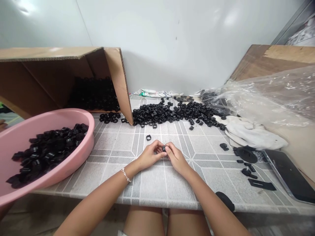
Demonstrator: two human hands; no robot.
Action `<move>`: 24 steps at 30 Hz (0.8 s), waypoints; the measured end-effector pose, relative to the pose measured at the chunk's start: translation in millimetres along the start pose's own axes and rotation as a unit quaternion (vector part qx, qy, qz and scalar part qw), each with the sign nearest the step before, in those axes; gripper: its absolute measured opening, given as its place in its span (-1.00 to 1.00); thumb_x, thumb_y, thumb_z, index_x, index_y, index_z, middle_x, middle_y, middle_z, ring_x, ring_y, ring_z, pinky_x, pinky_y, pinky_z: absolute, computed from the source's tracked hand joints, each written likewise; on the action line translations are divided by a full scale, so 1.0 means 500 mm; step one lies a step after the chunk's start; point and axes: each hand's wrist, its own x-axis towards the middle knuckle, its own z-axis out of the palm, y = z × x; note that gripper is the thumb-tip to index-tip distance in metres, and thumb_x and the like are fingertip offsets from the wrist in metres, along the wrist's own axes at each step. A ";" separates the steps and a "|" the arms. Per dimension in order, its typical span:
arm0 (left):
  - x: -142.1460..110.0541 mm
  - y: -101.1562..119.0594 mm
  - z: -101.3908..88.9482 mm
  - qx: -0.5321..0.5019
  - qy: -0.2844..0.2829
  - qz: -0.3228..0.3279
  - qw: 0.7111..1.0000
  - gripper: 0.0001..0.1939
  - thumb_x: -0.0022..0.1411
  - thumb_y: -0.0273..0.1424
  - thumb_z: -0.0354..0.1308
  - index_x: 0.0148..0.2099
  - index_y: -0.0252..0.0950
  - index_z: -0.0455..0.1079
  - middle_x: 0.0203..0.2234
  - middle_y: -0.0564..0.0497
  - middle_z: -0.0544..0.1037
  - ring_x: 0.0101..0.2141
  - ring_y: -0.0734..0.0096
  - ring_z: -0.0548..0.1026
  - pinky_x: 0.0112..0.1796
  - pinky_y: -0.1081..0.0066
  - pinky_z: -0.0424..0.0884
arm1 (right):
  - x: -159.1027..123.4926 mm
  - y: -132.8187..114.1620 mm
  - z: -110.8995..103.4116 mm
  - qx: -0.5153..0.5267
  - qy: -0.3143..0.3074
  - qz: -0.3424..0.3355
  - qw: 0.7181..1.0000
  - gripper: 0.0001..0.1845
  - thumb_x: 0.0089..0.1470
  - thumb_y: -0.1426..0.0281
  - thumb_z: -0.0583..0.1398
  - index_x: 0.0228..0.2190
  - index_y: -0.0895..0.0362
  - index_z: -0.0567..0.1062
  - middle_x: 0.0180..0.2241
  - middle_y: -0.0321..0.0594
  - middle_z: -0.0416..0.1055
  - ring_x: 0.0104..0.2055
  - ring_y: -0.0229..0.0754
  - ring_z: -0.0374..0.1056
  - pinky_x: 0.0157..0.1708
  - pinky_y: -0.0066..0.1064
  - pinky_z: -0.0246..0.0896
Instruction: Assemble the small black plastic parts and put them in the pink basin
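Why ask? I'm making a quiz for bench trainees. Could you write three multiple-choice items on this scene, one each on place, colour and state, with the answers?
1. Where is the pink plastic basin relative to the left hand and right hand?
A) Left of them
B) Right of them
C) Directly ahead

2. What colour is the small part held between them?
A) White
B) Black
C) Pink

3. What state is the cardboard box in?
A) Taped shut
B) Open, with parts inside
C) Flattened

Answers:
1. A, it sits at the left of the view.
2. B, it shows dark against the fingers.
3. B, a black heap shows inside.
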 end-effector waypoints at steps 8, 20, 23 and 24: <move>0.000 -0.010 0.002 0.032 -0.007 0.008 0.999 -0.77 0.20 -0.25 0.14 -0.26 -0.28 0.20 -0.41 0.08 0.37 -0.37 0.44 0.36 -0.28 0.40 0.32 | 0.001 -0.006 0.004 -0.064 0.008 -0.001 0.998 -0.58 0.23 0.07 -0.12 -0.53 0.06 0.15 -0.56 -0.34 0.18 -0.48 -0.21 0.16 -0.43 -0.39 0.02; 0.004 -0.005 -0.003 0.006 0.015 0.021 1.000 -0.74 0.21 -0.24 0.14 -0.16 -0.28 0.25 -0.29 0.00 0.43 -0.28 0.40 0.41 -0.20 0.37 0.33 | -0.001 0.001 0.003 0.003 0.012 0.007 1.000 -0.62 0.23 0.06 -0.11 -0.42 0.05 0.23 -0.54 -0.35 0.20 -0.47 -0.21 0.18 -0.43 -0.38 0.06; 0.010 -0.010 -0.006 -0.052 0.005 -0.002 0.999 -0.71 0.19 -0.21 0.17 -0.16 -0.29 0.24 -0.31 0.01 0.41 -0.31 0.43 0.39 -0.23 0.40 0.34 | -0.002 0.002 0.002 -0.032 0.011 0.007 0.999 -0.69 0.24 0.10 -0.09 -0.34 0.05 0.23 -0.50 -0.35 0.24 -0.44 -0.20 0.22 -0.41 -0.38 0.08; 0.010 -0.011 -0.005 -0.052 -0.004 -0.002 0.999 -0.70 0.19 -0.21 0.17 -0.16 -0.29 0.24 -0.31 0.01 0.40 -0.32 0.44 0.39 -0.24 0.40 0.33 | -0.003 0.002 0.002 -0.041 0.007 0.003 0.999 -0.70 0.24 0.10 -0.09 -0.34 0.05 0.22 -0.48 -0.35 0.25 -0.43 -0.19 0.23 -0.39 -0.38 0.10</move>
